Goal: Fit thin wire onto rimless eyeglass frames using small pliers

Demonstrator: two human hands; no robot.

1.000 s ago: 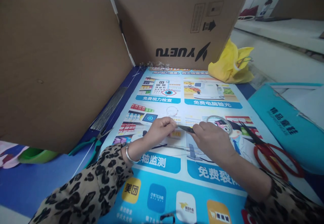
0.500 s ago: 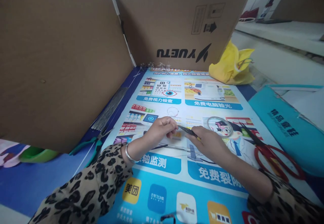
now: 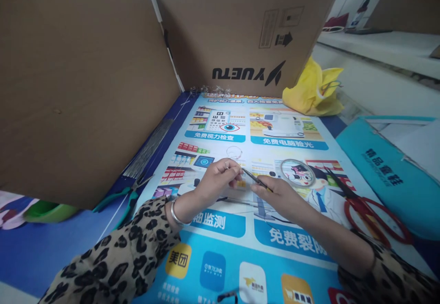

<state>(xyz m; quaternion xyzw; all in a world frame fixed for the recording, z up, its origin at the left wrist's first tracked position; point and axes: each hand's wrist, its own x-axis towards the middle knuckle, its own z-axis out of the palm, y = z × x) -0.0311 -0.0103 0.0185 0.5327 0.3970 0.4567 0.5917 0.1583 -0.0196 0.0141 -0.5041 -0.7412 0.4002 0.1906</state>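
Fingers (image 3: pixel 234 171) of left hand (image 3: pixel 216 180) pressed together; any fine item between them too small to make out. Right hand (image 3: pixel 283 196) grips dark pointed pliers (image 3: pixel 254 175), tip just beside the left fingertips. For control: steady the left pinch, bring the tip in at a shallow slant, squeeze lightly, spare the skin. Outward, on poster (image 3: pixel 261 244): wire coil (image 3: pixel 282 171), then red-handled scissors (image 3: pixel 360 203). Teal-handled pliers (image 3: pixel 132 195) lie off its left edge.

The single view looks from my head, forward and down over my forearms at my hands (image 3: pixel 225 175), fairly near, with the upright cardboard (image 3: pixel 240 24) beyond.
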